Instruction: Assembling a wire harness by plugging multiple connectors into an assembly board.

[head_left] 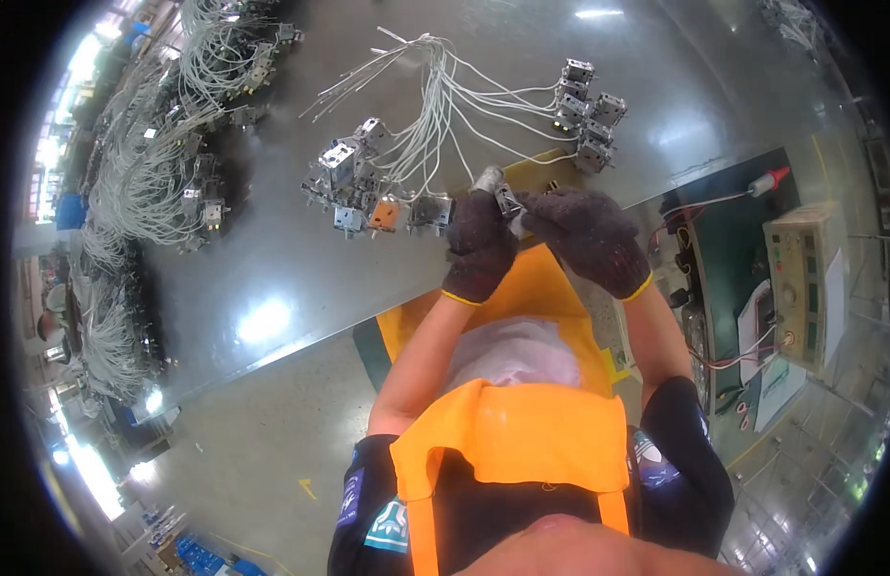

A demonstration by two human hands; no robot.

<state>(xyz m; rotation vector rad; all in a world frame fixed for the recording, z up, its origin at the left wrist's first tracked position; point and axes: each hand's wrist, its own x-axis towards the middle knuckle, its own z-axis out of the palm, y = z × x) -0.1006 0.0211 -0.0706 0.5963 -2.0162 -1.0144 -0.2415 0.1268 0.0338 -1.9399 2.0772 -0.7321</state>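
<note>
Toward the right edge of the frame I see a beige bench instrument (796, 278), with a red-and-white connector (765, 182) above it and scissors (743, 415) below. At lower left I make out a yellow floor mark (308, 488) and blurry blue items (203, 558).

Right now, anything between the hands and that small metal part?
Only the dark gloves: the left hand holds the metal part; the right hand is close beside it, contact unclear. Nothing else visible between.

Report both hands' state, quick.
Left hand: closed, holding a small metal part.
Right hand: curled close beside that part; whether it grips anything cannot be told.
</note>
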